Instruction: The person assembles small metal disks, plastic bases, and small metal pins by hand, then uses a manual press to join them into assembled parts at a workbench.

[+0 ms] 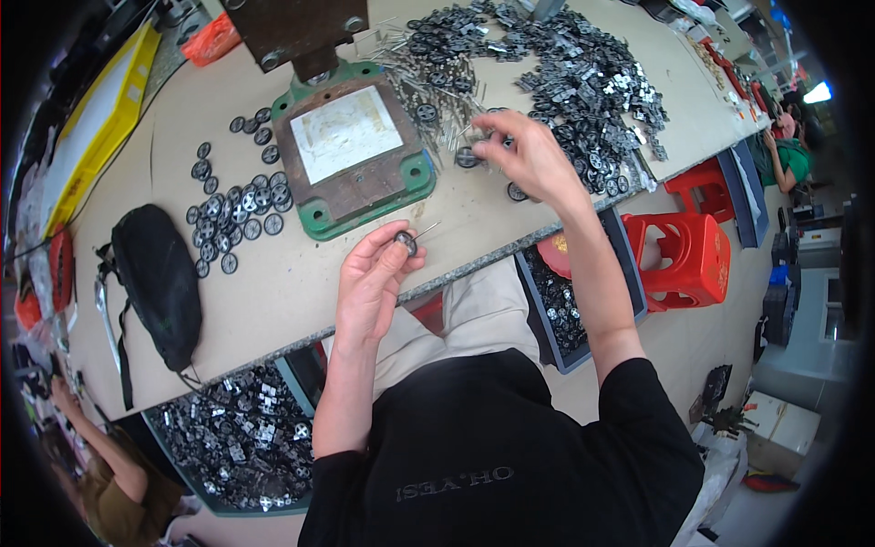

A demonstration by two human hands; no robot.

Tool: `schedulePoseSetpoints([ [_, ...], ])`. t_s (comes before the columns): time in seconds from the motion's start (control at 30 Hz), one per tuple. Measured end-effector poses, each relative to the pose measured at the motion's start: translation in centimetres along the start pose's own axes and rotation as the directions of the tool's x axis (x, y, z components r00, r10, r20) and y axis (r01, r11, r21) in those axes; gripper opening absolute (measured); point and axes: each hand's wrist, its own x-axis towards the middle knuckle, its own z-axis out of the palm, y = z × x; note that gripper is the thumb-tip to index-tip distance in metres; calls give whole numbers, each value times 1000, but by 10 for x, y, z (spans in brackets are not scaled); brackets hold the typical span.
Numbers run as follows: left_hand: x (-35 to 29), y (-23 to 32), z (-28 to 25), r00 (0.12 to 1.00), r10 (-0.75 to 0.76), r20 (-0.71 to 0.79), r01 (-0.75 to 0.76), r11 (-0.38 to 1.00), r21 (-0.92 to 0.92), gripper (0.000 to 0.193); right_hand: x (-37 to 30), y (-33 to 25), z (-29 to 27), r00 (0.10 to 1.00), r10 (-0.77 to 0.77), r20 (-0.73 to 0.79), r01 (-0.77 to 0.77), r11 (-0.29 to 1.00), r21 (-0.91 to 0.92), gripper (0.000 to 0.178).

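Note:
My left hand [372, 278] is closed near the table's front edge. Thumb and fingers pinch a small black toy wheel [406, 242], and a thin metal axle [427, 230] sticks out from it to the right. Farther right, my right hand [524, 155] hovers low over the table, its thumb and forefinger apart. A dark piece shows in the gap between them; whether they touch it I cannot tell. Beside the thumb tip lies a black wheel [468, 157]. Between and beyond my hands stands a green press base [415, 178] with a white plate [346, 134] on top.
Loose wheels [241, 211] lie left of the press. Behind my right hand are scattered metal axles [437, 87] and a heap of black parts [592, 82]. A black pouch [159, 287] lies left. Bins [305, 415] of parts and a red stool [679, 260] stand below the table edge.

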Motion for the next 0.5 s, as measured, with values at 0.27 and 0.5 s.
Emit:
schedulePoseSetpoints([
  [0.27,1,0,1,1000,-9,4,9,1000,-1,29,135,124,-12,937,-147,-317,-3,904,-427,25],
  [0.5,1,3,2,999,-39,-10,39,999,-34,27,133,109,-20,991,-62,-117,8,911,-412,21],
])
